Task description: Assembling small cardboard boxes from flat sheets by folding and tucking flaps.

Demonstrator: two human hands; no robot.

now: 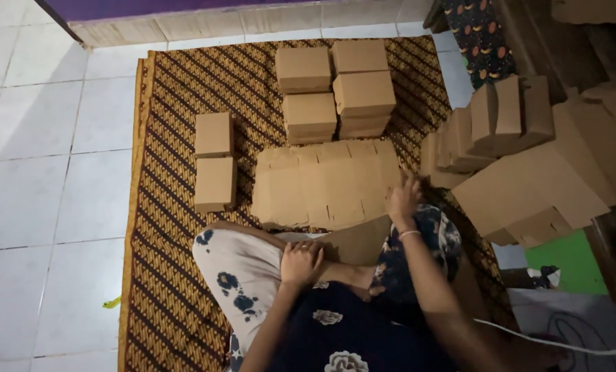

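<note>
Your right hand [402, 198] hovers at the right edge of the flat cardboard sheets [325, 184], fingers loosely curled; it looks to be touching the top sheet's corner, but the blur makes it hard to tell whether it grips anything. The sheets lie unfolded on the patterned mat [177, 207], long axis running left to right, just ahead of your fingers. Your left hand [301, 263] rests on your knee, fingers bent and holding nothing.

Beyond the sheets, past your right fingertips, stand the stacked closed boxes [335, 89]; you cannot see inside them. Two more closed boxes [214, 162] sit well to the left of your fingers. To the right of your right hand leans a heap of half-folded cartons [528, 158], crowding that side. A white cable [549, 339] trails by your right arm.
</note>
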